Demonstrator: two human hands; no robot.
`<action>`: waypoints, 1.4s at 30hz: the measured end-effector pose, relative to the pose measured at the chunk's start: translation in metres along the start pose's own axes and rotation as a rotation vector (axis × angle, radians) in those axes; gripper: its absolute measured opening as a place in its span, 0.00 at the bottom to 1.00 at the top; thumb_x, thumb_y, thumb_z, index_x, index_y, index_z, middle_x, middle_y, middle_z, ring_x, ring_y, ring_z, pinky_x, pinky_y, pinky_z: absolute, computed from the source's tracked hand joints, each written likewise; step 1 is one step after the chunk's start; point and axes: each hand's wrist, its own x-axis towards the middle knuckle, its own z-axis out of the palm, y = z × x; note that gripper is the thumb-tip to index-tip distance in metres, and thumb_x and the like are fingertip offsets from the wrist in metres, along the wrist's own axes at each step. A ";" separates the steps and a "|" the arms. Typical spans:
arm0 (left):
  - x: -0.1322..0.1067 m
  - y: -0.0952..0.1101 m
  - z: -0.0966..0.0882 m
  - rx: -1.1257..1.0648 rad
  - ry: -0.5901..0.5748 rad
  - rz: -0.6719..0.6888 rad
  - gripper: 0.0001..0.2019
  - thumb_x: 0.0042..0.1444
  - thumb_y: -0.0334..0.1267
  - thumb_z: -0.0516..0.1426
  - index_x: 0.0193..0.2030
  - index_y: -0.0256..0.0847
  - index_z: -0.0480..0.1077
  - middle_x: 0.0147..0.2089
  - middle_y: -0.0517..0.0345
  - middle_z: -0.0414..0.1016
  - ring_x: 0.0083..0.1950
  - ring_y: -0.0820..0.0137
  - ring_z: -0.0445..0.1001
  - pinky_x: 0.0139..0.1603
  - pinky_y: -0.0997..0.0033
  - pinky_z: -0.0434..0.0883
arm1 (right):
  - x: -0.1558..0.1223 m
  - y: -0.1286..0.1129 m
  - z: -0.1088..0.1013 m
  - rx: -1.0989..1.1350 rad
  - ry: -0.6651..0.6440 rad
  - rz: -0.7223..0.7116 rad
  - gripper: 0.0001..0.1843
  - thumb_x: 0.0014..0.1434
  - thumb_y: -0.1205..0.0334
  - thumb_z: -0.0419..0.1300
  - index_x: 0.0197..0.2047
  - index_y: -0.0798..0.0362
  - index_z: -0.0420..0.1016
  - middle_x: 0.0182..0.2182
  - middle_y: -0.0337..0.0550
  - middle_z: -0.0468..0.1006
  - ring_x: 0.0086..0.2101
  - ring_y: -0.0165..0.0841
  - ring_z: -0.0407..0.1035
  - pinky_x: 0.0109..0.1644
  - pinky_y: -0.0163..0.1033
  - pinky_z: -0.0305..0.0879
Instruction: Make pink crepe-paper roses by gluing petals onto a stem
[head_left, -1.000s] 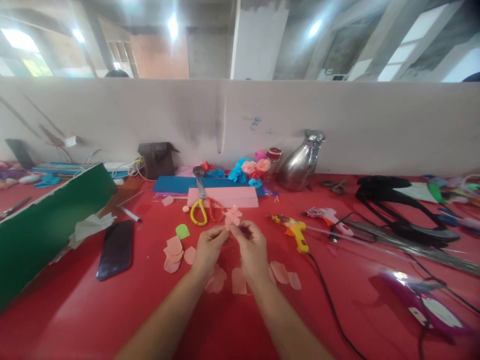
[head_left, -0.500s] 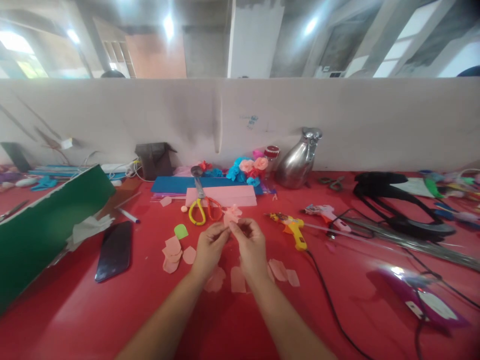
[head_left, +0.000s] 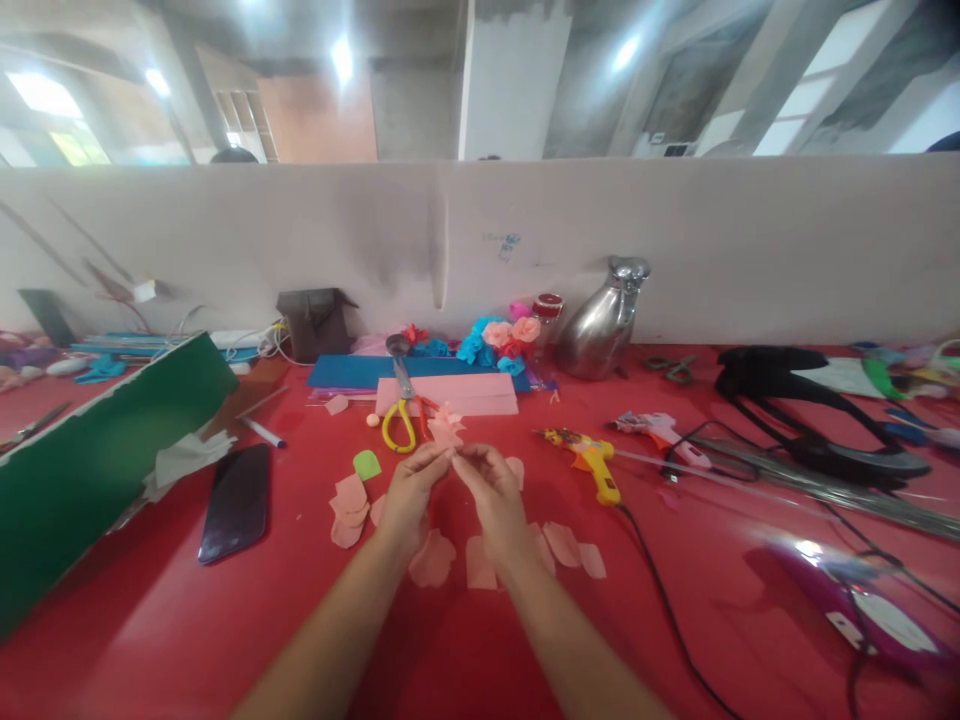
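Observation:
Both hands meet over the red table (head_left: 187,620), fingertips pinched together on a small pink paper flower (head_left: 445,427) held just above them. My left hand (head_left: 409,495) grips it from the left and my right hand (head_left: 491,495) from the right. Several loose pink paper petals (head_left: 431,560) lie on the table under and around my wrists, with more in a small pile (head_left: 347,505) to the left, next to a green paper piece (head_left: 367,464). Yellow-handled scissors (head_left: 401,410) lie just beyond the flower, on a pink paper sheet (head_left: 480,393).
A yellow glue gun (head_left: 592,465) with a black cord lies right of my hands. A black phone (head_left: 236,500) and a green board (head_left: 90,455) are at the left. Finished paper flowers (head_left: 499,340), a metal jug (head_left: 600,325), wires and tools line the back and right.
My hands and the pink flower have shifted slightly left and closer together; a pink petal now shows by my right hand. The view has tilted a little.

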 end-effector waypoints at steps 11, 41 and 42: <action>-0.010 0.010 0.008 0.204 0.271 0.251 0.10 0.43 0.38 0.63 0.33 0.39 0.70 0.33 0.59 0.72 0.35 0.74 0.69 0.39 0.74 0.65 | 0.001 0.002 -0.003 -0.101 -0.041 -0.045 0.08 0.52 0.58 0.59 0.33 0.53 0.73 0.29 0.40 0.76 0.32 0.31 0.69 0.39 0.37 0.64; -0.015 0.012 0.013 0.188 0.250 0.277 0.07 0.45 0.39 0.60 0.28 0.36 0.75 0.28 0.58 0.75 0.35 0.70 0.71 0.40 0.71 0.66 | -0.012 0.008 -0.001 -0.600 0.034 -0.410 0.09 0.58 0.60 0.54 0.38 0.50 0.73 0.34 0.44 0.77 0.35 0.34 0.70 0.40 0.40 0.66; -0.015 0.012 0.013 0.166 0.241 0.276 0.08 0.45 0.39 0.60 0.29 0.37 0.76 0.29 0.58 0.76 0.36 0.69 0.72 0.42 0.70 0.66 | -0.012 0.008 -0.001 -0.601 0.034 -0.408 0.09 0.58 0.60 0.54 0.38 0.51 0.73 0.35 0.44 0.77 0.35 0.34 0.70 0.40 0.39 0.66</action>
